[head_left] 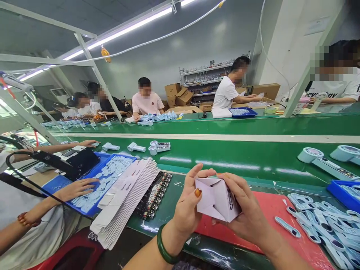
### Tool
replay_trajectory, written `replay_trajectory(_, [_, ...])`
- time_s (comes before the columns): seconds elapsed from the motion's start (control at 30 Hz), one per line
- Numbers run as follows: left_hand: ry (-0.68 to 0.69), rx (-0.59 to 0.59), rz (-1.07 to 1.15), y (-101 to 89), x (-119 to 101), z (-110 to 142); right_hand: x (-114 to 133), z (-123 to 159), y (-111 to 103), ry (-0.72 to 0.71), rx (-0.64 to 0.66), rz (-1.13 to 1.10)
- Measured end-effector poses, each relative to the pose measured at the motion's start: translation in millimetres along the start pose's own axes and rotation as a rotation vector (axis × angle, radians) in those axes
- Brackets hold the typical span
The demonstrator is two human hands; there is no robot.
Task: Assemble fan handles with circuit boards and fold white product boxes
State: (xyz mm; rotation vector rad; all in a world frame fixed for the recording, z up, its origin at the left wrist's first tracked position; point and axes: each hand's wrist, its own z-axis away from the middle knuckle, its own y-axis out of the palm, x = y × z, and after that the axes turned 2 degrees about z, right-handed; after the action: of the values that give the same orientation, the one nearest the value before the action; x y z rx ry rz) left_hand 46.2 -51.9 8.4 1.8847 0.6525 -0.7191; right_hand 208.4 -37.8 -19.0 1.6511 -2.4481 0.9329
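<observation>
white box (pixel 206 197) sits pinched in the grip of left hand (pixel 184 209) and right hand (pixel 245 204), its side print (pixel 230 200) unreadable.

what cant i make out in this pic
Head view: inside of the box, hidden by its flaps.
Head view: print on its side, too small to read.
Head view: part of the red mat, hidden by the right hand.
Head view: rest of the blue tray, cut off by the right edge.

White carton (pixel 213 200): one. Green bangle (pixel 161 245): one. Beaded bracelet (pixel 26 220): one. Red mat (pixel 274 212): one. Flattened-carton stack (pixel 131 195): one. Light-blue fan housings (pixel 311 154), belt's (pixel 225 153) right: two.
</observation>
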Motion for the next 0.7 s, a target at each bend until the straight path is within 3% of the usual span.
replay_trajectory(0.13, [0.051, -0.055, -0.034, -3.2, 10, -5, -2, -12, 1, -0.007, 0.071, 0.134])
replay_trajectory(0.2, [0.039, -0.007, -0.137, -14.2, 14, -8, -2, -12, -2, 0.015, 0.059, 0.243])
replay_trajectory(0.27, [0.001, 0.047, -0.298, -31.6, 13, -13, -2, 1, -5, 0.094, -0.071, 0.336])
replay_trajectory(0.33, [0.005, -0.022, -0.391, -50.9, 11, -20, 0, 25, 0, 0.240, -0.224, 0.310])
replay_trajectory(0.43, [0.073, -0.304, -0.213, -68.5, 15, -37, 1, 59, 27, 0.654, -0.222, -0.103])
replay_trajectory(0.53, [0.024, -0.500, 0.083, -61.5, 41, -47, -7, 59, 58, 1.070, -0.263, -0.685])
replay_trajectory(0.6, [-0.045, -0.519, 0.158, -47.8, 64, -44, -20, 39, 60, 1.116, -0.377, -0.868])
replay_trajectory(0.7, [-0.191, -0.448, 0.053, -37.0, 80, -35, -55, 1, 32, 1.095, -0.536, -0.821])
